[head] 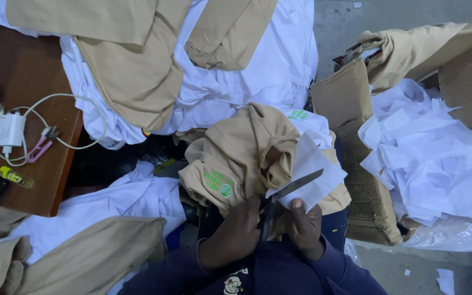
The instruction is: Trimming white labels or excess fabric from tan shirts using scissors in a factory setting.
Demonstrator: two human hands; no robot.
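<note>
Item: tan garment (pixel 247 155), green round emblem (pixel 225 190) at 7 o'clock. Left hand (pixel 239 232) fingers closed around scissors (pixel 288 194); right hand (pixel 304 226) pinches white backing paper (pixel 312 172). Torn cardboard box (pixel 350 109) at 3 o'clock.

Tan garment (pixel 247 150) with green embroidered emblem (pixel 220 184); white backing sheet (pixel 310 166) just right of the garment. Scissors (pixel 293 187) dark grey. Right of garment: brown carton (pixel 350 109), white scraps (pixel 438 158).
</note>
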